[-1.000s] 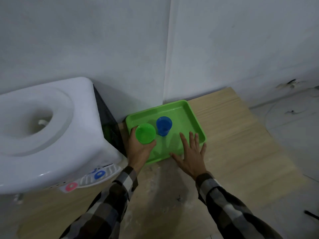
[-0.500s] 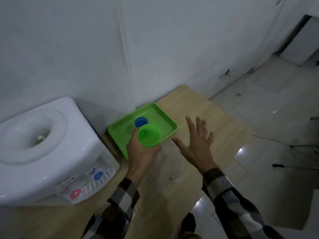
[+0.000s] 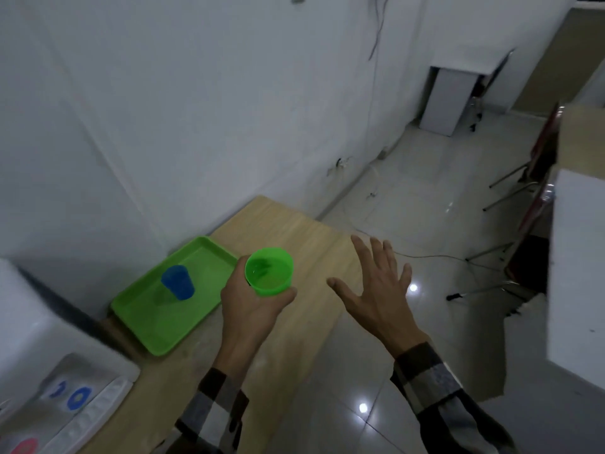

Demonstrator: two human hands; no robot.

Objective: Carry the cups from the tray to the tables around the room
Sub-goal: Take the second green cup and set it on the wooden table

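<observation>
My left hand (image 3: pixel 252 306) grips a green cup (image 3: pixel 269 271) from below, holding it upright above the wooden table (image 3: pixel 294 231), to the right of the green tray (image 3: pixel 144 317). A blue cup (image 3: pixel 177 282) stands alone in the tray near its back left. My right hand (image 3: pixel 376 286) hovers with fingers spread and nothing in it, out past the table's right edge over the floor.
A white water dispenser (image 3: pixel 49 381) fills the lower left beside the tray. White walls close the back. Glossy tiled floor (image 3: pixel 425 198) stretches right, with a cable across it, metal chair legs (image 3: pixel 491 273), and a white-sided table (image 3: pixel 576 290) at the right edge.
My left hand lifted the green cup out of the tray and carried it right. My right hand rose off the tray edge. My view has swung right toward the room.
</observation>
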